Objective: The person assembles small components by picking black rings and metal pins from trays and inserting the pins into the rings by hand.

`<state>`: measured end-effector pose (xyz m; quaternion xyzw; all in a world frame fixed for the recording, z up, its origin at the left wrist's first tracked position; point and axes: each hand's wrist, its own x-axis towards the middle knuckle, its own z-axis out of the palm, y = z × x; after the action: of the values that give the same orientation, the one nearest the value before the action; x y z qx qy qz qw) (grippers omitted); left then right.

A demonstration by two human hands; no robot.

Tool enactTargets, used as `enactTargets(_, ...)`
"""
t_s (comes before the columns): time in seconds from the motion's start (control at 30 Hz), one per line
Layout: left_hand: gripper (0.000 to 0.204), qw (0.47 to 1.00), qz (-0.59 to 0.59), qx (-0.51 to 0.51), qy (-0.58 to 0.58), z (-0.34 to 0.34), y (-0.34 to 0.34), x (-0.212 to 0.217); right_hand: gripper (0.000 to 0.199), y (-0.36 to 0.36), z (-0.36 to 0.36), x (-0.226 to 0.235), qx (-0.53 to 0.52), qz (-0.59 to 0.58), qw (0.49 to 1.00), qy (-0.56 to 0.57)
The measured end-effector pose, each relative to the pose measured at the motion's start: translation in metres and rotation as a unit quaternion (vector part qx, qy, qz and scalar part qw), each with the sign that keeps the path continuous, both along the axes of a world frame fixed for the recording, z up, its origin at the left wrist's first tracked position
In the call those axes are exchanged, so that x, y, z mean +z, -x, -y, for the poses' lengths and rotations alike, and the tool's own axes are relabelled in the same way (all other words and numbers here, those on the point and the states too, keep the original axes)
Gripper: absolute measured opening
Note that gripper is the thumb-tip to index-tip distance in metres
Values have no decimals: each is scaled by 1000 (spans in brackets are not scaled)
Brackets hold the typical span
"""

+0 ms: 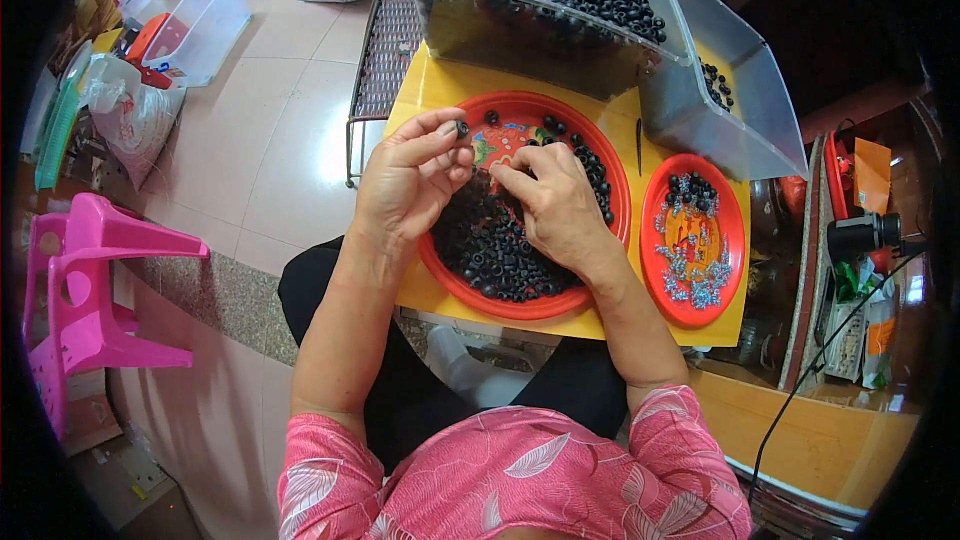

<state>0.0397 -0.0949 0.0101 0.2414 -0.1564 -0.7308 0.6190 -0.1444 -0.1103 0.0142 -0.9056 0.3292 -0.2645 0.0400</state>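
Observation:
My left hand [405, 175] is raised over the left rim of a round red tray [622, 202]. Between its thumb and forefinger is a small black ring-shaped part [461, 128], its hole showing. Over the middle of the tray, my right hand [562, 202] has its fingers pinched together, pointing toward the left hand; whatever they hold is hidden. Black parts [505, 258] lie heaped in the tray's near half, and more black pieces [597, 168] line its right side. Beside it, an oval red tray [738, 230] carries black pieces and small shiny metal bits [705, 290].
Both trays rest on a yellow tabletop [412, 100]. Behind them stand a clear bin [530, 48] heaped with black parts and another bin [700, 125] holding a few. A thin dark tool [639, 145] lies between the trays. At left is a pink stool [95, 270].

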Motion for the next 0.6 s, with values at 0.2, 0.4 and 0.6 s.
enactTargets(0.2,19,1000,-9,-16,-6,-1,5,0,16,3,2,-3,12,-60,998,7)
enactTargets(0.4,24,1000,-18,-23,-9,0,6,-1,9,0,1,-4,-1,-68,998,9)
enactTargets(0.6,23,999,-31,-37,1,1,8,-5,7,5,6,-9,-2,1,1000,25)
